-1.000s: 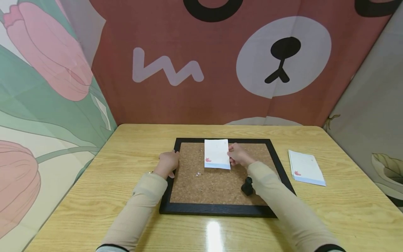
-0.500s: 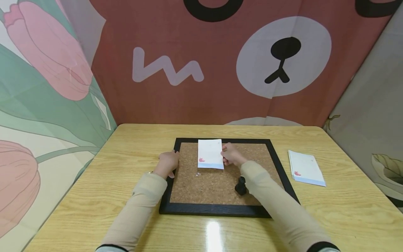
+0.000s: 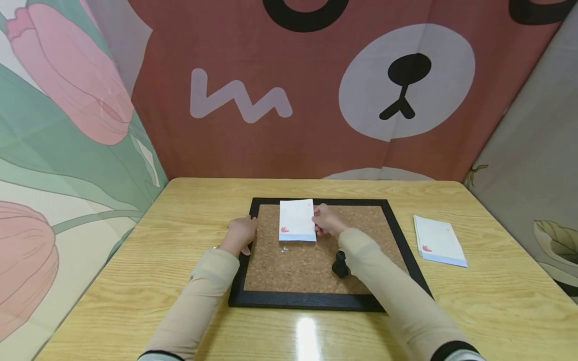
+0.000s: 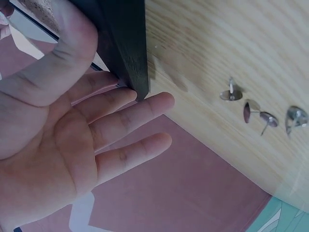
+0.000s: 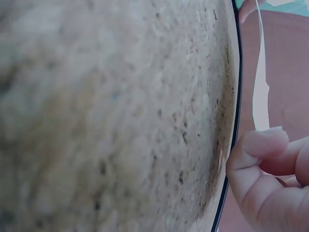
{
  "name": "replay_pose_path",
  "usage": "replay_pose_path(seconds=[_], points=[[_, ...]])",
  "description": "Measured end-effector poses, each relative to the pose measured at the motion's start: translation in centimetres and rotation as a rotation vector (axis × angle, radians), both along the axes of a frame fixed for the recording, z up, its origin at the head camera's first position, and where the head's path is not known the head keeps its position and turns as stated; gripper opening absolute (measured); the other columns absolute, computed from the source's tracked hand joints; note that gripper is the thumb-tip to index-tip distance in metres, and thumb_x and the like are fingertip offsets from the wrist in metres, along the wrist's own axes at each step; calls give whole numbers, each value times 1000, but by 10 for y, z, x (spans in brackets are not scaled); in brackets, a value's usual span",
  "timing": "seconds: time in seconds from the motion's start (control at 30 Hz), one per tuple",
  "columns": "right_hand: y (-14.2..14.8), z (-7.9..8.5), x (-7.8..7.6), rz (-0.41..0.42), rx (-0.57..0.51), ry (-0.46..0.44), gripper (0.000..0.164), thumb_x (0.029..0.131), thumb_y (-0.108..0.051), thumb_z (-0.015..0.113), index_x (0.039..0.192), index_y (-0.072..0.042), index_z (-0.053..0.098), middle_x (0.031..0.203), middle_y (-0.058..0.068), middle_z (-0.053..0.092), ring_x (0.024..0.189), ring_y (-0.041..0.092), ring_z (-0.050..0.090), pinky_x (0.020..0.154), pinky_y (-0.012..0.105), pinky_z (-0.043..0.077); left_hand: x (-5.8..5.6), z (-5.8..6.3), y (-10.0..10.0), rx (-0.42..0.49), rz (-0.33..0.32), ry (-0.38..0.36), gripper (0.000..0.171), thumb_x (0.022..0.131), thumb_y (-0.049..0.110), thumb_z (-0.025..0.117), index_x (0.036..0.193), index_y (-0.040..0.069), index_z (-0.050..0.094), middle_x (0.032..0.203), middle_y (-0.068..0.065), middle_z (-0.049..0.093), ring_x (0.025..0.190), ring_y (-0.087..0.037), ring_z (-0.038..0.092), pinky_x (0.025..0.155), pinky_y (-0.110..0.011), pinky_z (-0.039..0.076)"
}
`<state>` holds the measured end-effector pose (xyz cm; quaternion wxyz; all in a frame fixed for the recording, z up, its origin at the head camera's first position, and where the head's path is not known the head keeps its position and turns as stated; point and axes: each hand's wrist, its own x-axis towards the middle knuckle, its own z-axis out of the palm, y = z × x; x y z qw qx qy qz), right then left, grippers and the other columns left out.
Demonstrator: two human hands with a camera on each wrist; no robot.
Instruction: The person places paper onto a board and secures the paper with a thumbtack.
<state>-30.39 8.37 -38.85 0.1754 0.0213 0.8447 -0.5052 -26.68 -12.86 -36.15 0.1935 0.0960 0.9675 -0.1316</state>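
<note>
Pinching white note sheet (image 3: 297, 219) by its right edge with fingers of right hand (image 3: 328, 220), just below centre of head view, over upper left of cork board (image 3: 298, 273). Touching board's left rim with left hand (image 3: 241, 232), fingers straight and spread. See loose thumbtacks (image 4: 269, 119) on surface (image 4: 193, 38), right of left wrist view; similar sheets (image 3: 440, 240), right of head view.
</note>
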Motion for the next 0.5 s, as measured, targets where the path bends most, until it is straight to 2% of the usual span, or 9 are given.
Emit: replay_pose_path(seconds=[0.27, 0.5], points=[[-11, 2, -3, -17, 1, -25, 25, 91, 3, 41, 115, 3, 36, 67, 9, 43, 48, 13, 39, 43, 24, 38, 0, -2, -2, 12, -15, 23, 98, 60, 19, 83, 138, 1, 27, 142, -16, 26, 116, -32, 42, 78, -44, 46], [-21, 2, -3, -20, -19, -28, 25, 89, 6, 41, 114, 5, 38, 64, 9, 44, 47, 13, 40, 43, 24, 38, -1, -1, -1, 18, -6, 25, 97, 60, 20, 83, 138, 1, 28, 141, -16, 27, 116, -32, 43, 78, -45, 45]])
